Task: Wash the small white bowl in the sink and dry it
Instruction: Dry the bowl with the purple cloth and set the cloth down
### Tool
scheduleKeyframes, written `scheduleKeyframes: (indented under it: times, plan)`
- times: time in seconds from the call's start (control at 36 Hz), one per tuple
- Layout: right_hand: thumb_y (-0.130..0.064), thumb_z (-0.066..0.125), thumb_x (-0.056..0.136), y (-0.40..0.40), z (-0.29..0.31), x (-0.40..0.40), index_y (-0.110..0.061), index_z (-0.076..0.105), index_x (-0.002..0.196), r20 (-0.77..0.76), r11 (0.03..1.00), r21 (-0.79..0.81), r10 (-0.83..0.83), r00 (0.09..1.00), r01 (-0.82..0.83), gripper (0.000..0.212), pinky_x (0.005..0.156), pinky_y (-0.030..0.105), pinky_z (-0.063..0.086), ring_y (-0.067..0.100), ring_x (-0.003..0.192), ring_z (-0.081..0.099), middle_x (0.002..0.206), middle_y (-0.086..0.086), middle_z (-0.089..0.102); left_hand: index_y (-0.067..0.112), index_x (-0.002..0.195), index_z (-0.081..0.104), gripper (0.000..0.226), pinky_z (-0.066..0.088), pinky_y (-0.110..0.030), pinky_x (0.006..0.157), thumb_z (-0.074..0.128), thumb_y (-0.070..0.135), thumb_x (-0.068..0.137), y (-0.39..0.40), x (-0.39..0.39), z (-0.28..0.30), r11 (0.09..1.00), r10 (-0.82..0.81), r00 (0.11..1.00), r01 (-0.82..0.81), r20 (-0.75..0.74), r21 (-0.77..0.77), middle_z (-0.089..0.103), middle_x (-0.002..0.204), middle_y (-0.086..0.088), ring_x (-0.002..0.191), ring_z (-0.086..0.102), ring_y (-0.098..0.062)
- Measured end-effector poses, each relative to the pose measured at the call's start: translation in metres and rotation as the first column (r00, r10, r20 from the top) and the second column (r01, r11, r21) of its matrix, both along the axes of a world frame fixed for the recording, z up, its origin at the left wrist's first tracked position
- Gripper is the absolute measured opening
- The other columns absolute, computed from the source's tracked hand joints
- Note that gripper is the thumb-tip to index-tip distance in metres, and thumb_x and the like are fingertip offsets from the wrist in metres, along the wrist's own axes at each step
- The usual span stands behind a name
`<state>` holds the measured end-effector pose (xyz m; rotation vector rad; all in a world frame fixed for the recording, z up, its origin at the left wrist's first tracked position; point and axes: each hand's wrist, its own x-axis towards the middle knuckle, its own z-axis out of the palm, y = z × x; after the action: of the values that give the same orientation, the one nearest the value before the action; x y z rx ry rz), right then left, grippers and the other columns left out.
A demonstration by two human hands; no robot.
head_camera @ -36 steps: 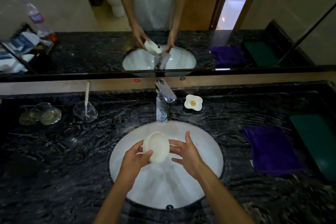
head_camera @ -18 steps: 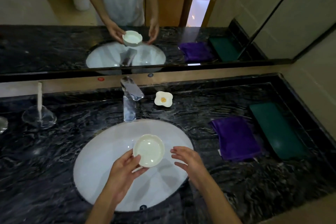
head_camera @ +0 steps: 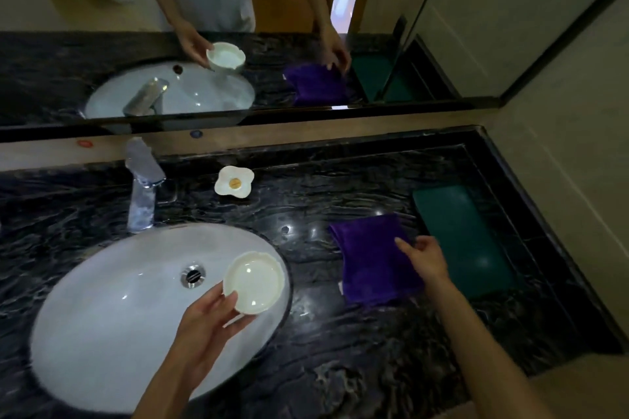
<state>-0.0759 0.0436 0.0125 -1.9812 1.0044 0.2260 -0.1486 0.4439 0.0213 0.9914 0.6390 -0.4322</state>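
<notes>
the small white bowl (head_camera: 254,282) sits in the left hand (head_camera: 207,323), pinched at its near-left rim between thumb and fingers, over the right edge of the sink (head_camera: 112,313). its open mouth tilts up toward the camera, so the pale inside shows; it is round with a wavy rim, with no clear long axis. the sink is a white oval basin set into a dark marbled counter (head_camera: 340,350), its long axis running from near left to far right, with a metal drain (head_camera: 193,275) in the middle. a chrome faucet (head_camera: 143,187) stands at the far rim of the basin. just beyond, to the right of the faucet, lies a small white flower-shaped dish (head_camera: 234,182) with a yellow centre. the right hand (head_camera: 425,258) is out over the counter, well apart from the bowl, fingers loosely spread and lying on the right edge of a folded purple cloth (head_camera: 371,258); whether it grips the cloth, cannot tell. beside the cloth, further right, lies a dark green mat (head_camera: 466,241). a wide mirror (head_camera: 306,27) runs along the back of the counter and meets a beige wall (head_camera: 561,112) on the right.
</notes>
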Motion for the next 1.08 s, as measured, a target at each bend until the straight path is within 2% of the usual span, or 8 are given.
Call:
scheduleKeyframes:
  times: [0.08,0.17,0.25,0.42,0.53,0.78,0.89,1.08]
  plan:
    - [-0.07,0.083,0.061,-0.024,-0.026,0.018,-0.001,0.042,0.143,-0.158,0.996,0.033,0.092,0.983,-0.088,0.115,0.099,0.041,0.053,0.029,0.12,0.06,0.138,0.011,0.057,0.002,0.124,0.064,0.034,0.062,-0.043,0.086,0.06,0.006,0.09,-0.015,0.002,0.002,1.0,-0.007,1.0,0.007,0.009,0.001,0.071,0.121,-0.021,0.11,0.068,-0.037]
    - [-0.074,0.078,0.064,-0.026,-0.033,0.027,-0.004,0.016,0.158,-0.265,0.988,0.047,0.154,0.952,-0.146,0.133,0.116,0.047,0.04,0.038,0.141,0.043,0.158,0.018,0.038,0.003,0.125,0.064,0.044,0.062,-0.043,0.085,0.066,0.012,0.082,-0.024,0.004,0.003,1.0,-0.012,1.0,0.012,0.015,0.004,0.071,0.122,-0.02,0.111,0.068,-0.036]
    - [-0.074,0.09,0.038,-0.027,-0.039,0.03,-0.008,0.039,0.151,-0.231,0.976,0.199,0.131,0.964,-0.085,0.14,0.108,0.048,0.05,0.032,0.125,0.06,0.146,0.012,0.057,0.003,0.125,0.064,0.039,0.062,-0.043,0.086,0.063,0.01,0.086,-0.029,0.007,0.004,1.0,-0.027,0.999,0.027,0.023,-0.001,0.07,0.123,-0.02,0.112,0.068,-0.037]
    - [-0.039,0.103,0.039,-0.013,-0.025,0.023,-0.009,0.066,0.127,-0.154,0.915,0.398,0.133,0.979,-0.062,0.1,0.099,0.046,0.057,0.028,0.108,0.071,0.121,0.01,0.074,0.003,0.126,0.064,0.035,0.063,-0.041,0.082,0.061,0.007,0.091,-0.034,0.009,0.007,1.0,-0.023,1.0,0.023,0.02,0.0,0.07,0.122,-0.021,0.112,0.068,-0.038]
    - [-0.014,0.086,0.077,0.001,0.007,0.019,-0.006,0.069,0.123,-0.145,0.82,0.572,0.12,0.982,-0.015,0.05,0.091,0.047,0.06,0.035,0.105,0.072,0.112,0.017,0.076,0.004,0.127,0.064,0.05,0.062,-0.043,0.083,0.078,0.015,0.08,-0.033,0.007,0.011,1.0,-0.019,1.0,0.019,0.024,-0.007,0.069,0.124,-0.022,0.112,0.068,-0.037]
    - [-0.016,0.076,0.084,0.04,0.052,-0.014,-0.006,0.065,0.131,-0.031,0.562,0.826,-0.014,0.999,0.034,0.049,0.115,0.054,0.041,0.039,0.124,0.062,0.13,0.023,0.068,0.004,0.124,0.065,0.038,0.062,-0.041,0.08,0.066,0.008,0.086,-0.031,-0.003,0.021,0.999,-0.025,1.0,0.025,0.013,-0.02,0.072,0.12,-0.019,0.105,0.071,-0.034]
    - [-0.02,0.078,0.084,0.068,0.069,-0.031,-0.007,0.064,0.133,0.048,0.469,0.883,-0.049,0.998,-0.019,0.052,0.111,0.054,0.046,0.04,0.127,0.06,0.134,0.024,0.065,0.002,0.12,0.066,0.029,0.062,-0.041,0.076,0.063,0.003,0.091,-0.025,-0.005,0.025,1.0,-0.012,1.0,0.012,0.003,-0.028,0.07,0.118,-0.022,0.101,0.07,-0.033]
    - [-0.017,0.065,0.091,0.151,0.099,-0.051,-0.003,0.069,0.121,0.262,0.656,0.738,-0.063,0.963,-0.158,0.034,0.099,0.057,0.055,0.042,0.115,0.066,0.12,0.024,0.072,0.006,0.106,0.075,0.022,0.059,-0.053,0.086,0.065,0.008,0.087,-0.008,-0.009,0.042,0.993,-0.009,0.998,0.015,0.055,-0.12,0.071,0.119,-0.02,0.104,0.069,-0.027]
